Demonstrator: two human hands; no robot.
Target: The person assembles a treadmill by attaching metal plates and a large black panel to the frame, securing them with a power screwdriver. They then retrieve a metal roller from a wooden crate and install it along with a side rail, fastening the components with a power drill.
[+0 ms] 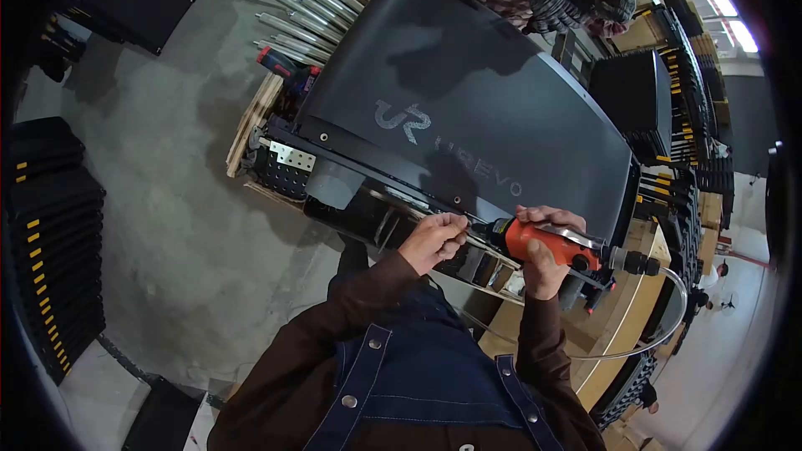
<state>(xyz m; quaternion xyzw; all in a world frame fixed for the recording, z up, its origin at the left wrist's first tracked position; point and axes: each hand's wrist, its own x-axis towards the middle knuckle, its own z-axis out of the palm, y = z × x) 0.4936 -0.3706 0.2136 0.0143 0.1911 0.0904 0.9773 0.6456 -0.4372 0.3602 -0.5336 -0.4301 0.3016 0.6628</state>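
My right hand [547,242] is wrapped round an orange air tool [535,244] with a metal lever along its upper side. A clear hose [681,305] runs from the tool's rear end. My left hand [436,240] is closed in a pinch right at the tool's dark front end; whatever sits between its fingertips is too small to make out. Both hands are just in front of the near edge of a large black panel [501,117] marked UREVO. That edge has small brass-coloured round inserts, one of them a ring [324,137] near the left corner.
Across the panel, a person in a plaid shirt wears dark gloves [551,4]. Metal tubes [305,12] and a red-and-black power tool [280,63] lie left of the panel. A perforated black box [284,174] sits below its left corner. Stacked black parts [50,242] stand far left.
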